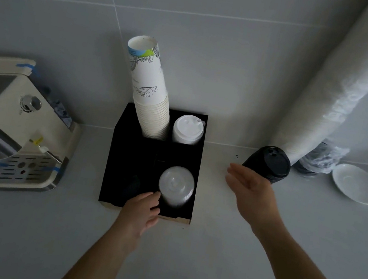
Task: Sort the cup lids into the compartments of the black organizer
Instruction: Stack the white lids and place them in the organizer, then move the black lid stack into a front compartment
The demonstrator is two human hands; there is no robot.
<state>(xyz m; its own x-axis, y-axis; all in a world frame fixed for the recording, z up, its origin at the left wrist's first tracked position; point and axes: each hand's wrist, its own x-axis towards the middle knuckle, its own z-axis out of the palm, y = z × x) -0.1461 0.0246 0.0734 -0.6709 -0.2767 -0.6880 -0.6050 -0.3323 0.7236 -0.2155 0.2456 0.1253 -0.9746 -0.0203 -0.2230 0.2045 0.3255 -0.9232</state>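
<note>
The black organizer (128, 130) stands on the counter against the wall. Its back compartments hold a tall stack of paper cups (150, 89) and a stack of white lids (188, 129). A stack of clear lids (176, 185) sits in the front right compartment. My left hand (142, 210) rests at the organizer's front edge, fingers touching the base of the clear stack. A stack of black lids (269, 163) stands on the counter to the right of the organizer. My right hand (249, 191) is open just in front of it, fingers apart, near but not gripping it.
A cream espresso machine (10, 122) with a drip tray stands at the left. A long plastic-wrapped sleeve of white lids (332, 91) leans on the wall at the right, above a white saucer (357, 184). Dark lids in plastic (315, 161) lie behind the saucer.
</note>
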